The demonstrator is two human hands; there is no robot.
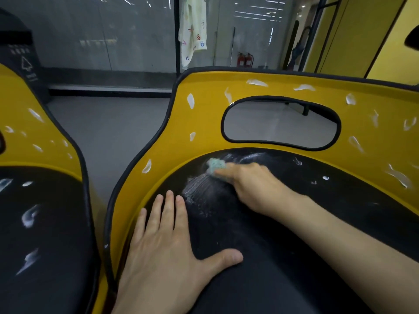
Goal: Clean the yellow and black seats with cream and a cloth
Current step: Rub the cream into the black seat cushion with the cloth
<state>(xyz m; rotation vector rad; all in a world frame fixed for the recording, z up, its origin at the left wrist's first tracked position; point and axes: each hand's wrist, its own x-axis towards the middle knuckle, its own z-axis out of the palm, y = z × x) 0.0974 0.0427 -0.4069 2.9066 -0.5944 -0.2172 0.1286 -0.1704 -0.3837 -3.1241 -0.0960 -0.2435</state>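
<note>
The seat (pixel 226 236) in front fills most of the view. Its black cushion lies under both hands and its yellow back (pixel 204 123) rises beyond them, curving round left and right. A second seat (pixel 45 223) of the same colours stands just beside it on the left, well apart from either hand and dotted with cream that looks unwiped.

The left hand (pixel 167 245) lies flat on the near cushion, fingers straight and together, thumb spread, holding nothing; it seems to brace. The right hand (pixel 251 186) reaches further in, to the cushion's far edge below the oval opening (pixel 281 123) in the back. It grips a small blue-green cloth (pixel 216 165) and presses it onto the black surface.

A rubbed, streaky patch of cream (pixel 199 189) runs on a slant from the cloth toward the left fingertips, so the wiping stroke probably follows that line. Thick white dabs (pixel 190 100) are scattered over the yellow back, above and to both sides of the cloth. A few small ones (pixel 325 177) sit on the cushion to the right of the right hand.

The right hand is the nearer to all of these, and from the cloth the work left on this seat lies mostly up and outward.
</note>
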